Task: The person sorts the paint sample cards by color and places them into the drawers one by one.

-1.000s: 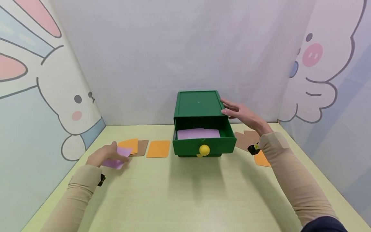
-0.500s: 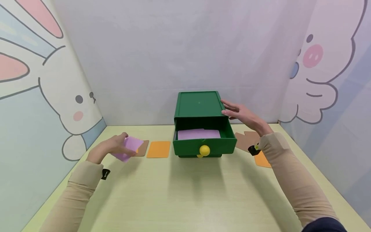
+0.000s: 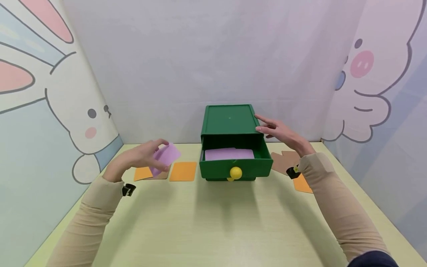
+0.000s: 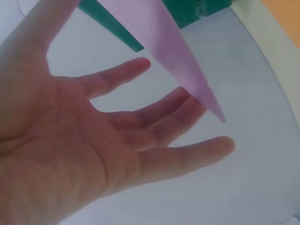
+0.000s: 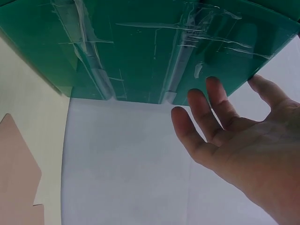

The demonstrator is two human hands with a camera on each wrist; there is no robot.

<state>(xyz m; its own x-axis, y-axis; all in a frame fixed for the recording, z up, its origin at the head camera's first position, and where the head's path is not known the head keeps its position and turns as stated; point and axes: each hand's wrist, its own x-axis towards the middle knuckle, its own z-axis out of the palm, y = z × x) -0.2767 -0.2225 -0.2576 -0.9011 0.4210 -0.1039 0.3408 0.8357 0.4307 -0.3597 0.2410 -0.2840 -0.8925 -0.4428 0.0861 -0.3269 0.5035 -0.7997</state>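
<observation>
Between thumb and fingers, my left hand (image 3: 141, 154) holds a purple card (image 3: 168, 154) raised over the left side of the table. In the left wrist view the card (image 4: 178, 58) appears bent, and the fingers are spread behind it. A green drawer box (image 3: 229, 118) stands at the back centre. Its drawer (image 3: 215, 169) is pulled out, with a yellow knob on the front and purple cards (image 3: 220, 154) inside. My right hand (image 3: 280, 132) touches the box's upper right edge with its thumb, the other fingers extended along the box's side (image 5: 140, 56).
Left of the box, an orange card (image 3: 183, 171) lies flat on the table (image 3: 220, 226). Another orange card (image 3: 142, 173) overlaps a brown card (image 3: 164, 174) further left. Brown cards (image 3: 283, 160) and an orange card (image 3: 302, 183) lie on the right, partly behind my right arm.
My left hand has lifted the purple card and carried it rightward and back, past the overlapping cards. The right hand stays at the box, its fingers shifting slightly.
</observation>
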